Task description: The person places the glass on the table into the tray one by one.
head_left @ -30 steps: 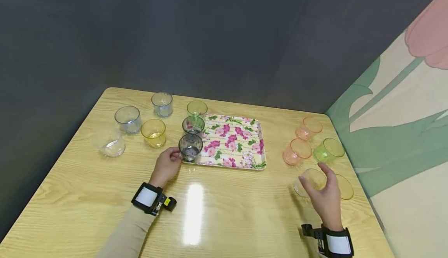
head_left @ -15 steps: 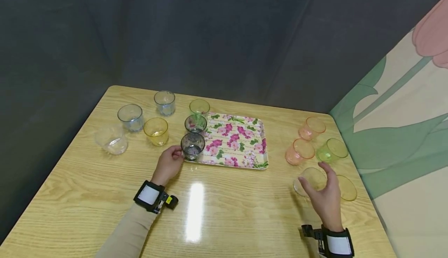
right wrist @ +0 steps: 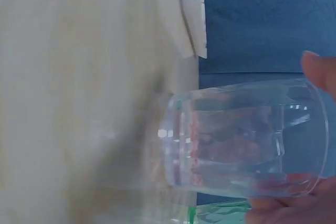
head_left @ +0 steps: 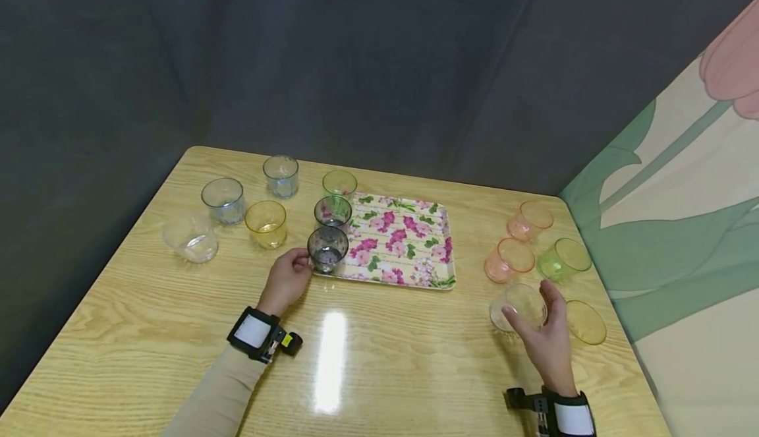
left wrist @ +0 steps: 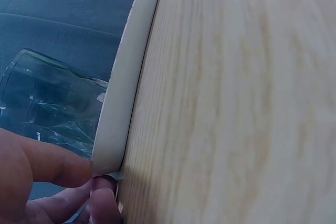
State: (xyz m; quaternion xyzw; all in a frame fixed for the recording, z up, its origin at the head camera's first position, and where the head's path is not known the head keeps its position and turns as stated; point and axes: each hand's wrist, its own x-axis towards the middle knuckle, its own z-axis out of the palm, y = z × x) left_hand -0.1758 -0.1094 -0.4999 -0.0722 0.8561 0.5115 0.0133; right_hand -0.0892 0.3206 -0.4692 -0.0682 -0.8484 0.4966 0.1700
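The right hand (head_left: 548, 351) holds a clear tumbler (right wrist: 236, 136); the left hand (head_left: 286, 281) pinches a corner of the floral tray (head_left: 409, 234).
Right of the tray, the tumbler sits between thumb and fingers near its rim; whether lifted, I cannot tell. A light, level grip, clear of the coral tumbler (head_left: 507, 262), should serve best. Two smoky-grey tumblers (head_left: 327, 248) and a green tumbler (head_left: 340, 184) line the tray's left side, showing no contents.

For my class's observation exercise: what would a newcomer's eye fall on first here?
Likely the flowered tray, vivid pink on the wooden table. Next, two orange cups at the table's right side. Then two grey cups on the tray's left side, where the left grip pinches its near corner.
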